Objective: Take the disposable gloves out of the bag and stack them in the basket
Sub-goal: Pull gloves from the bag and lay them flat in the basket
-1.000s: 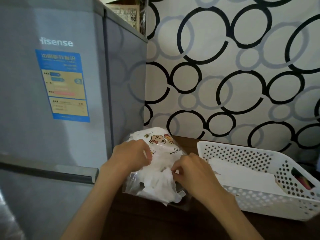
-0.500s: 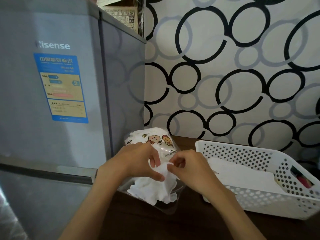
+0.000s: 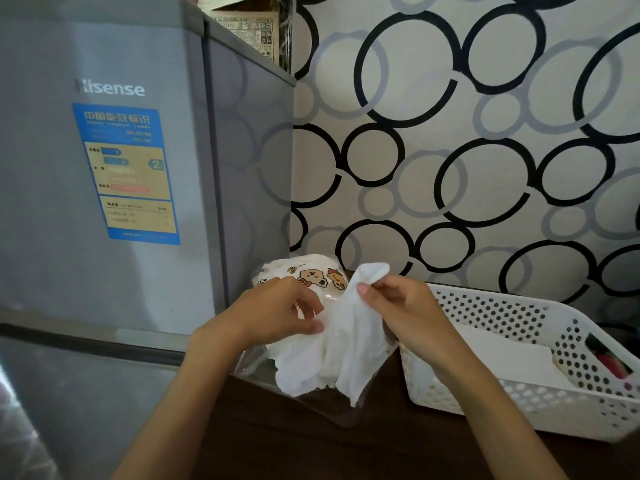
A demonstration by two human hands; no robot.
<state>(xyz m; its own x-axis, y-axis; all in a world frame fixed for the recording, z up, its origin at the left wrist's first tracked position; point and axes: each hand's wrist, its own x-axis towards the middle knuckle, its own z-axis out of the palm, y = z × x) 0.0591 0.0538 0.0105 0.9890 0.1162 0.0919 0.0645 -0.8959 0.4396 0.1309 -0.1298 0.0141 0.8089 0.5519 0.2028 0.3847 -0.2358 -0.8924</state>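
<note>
"Hisense" in pale letters across the grey fridge door, upper left; below it a blue and yellow sticker with Chinese characters along the top band and a "2" in a small badge, the finer print too blurred to read. More print, unreadable, on a cardboard box on top of the fridge.

On the dark wooden table, close against the fridge's side at the table's back left corner, a clear plastic bag printed with cartoon animal faces, stuffed with white gloves spilling from its open mouth toward the front edge. Left hand curled over the bag's mouth, fingertips pinching the bunched white film. Right hand raised just beside it, thumb and fingers pinching one glove by its top end, the rest hanging down to the pile, partly drawn out of the bag.

Just to the right, a white perforated basket near the table's right edge, its left wall close to the bag, a flat white stack lying on its floor. Something red and dark behind its far right wall, unclear what. Bare dark wood along the front edge below bag and basket. Black and grey ring pattern over the wall behind.
</note>
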